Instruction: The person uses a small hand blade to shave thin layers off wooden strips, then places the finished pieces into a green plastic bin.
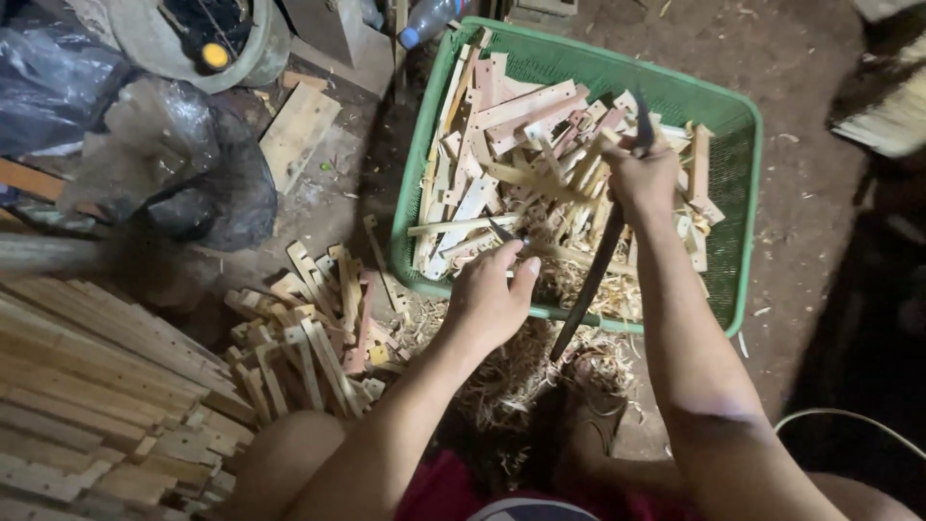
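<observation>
Bamboo strips (521, 164), pale and notched, fill a green mesh basket (748, 193) that sits on the dirt floor (801, 77) in front of the person. The right hand (644, 177) is over the middle of the basket, its fingers closed around the handle of a long dark blade (588, 289); the blade slants down and to the left from the fist, crossing the basket's near rim and ending above a heap of wood shavings (526, 371). The left hand (490, 294) is at the near edge of the basket, fingers curled together with the thumb out to the right, reaching onto the strips that lie just inside the rim. Whether it grips one of them I cannot tell, since the fingertips are hidden behind the knuckles.

Left of the basket, a loose pile of cut strips (309, 328) lies on the floor, and further left a stack of longer bamboo slats (87, 386) runs toward the lower corner. A flat wooden board (299, 130) lies beyond the pile, next to a crumpled dark plastic bag (193, 164). A plastic bottle with a blue cap (429, 19) lies at the far corner of the basket. The person's knees frame the bottom of the view.
</observation>
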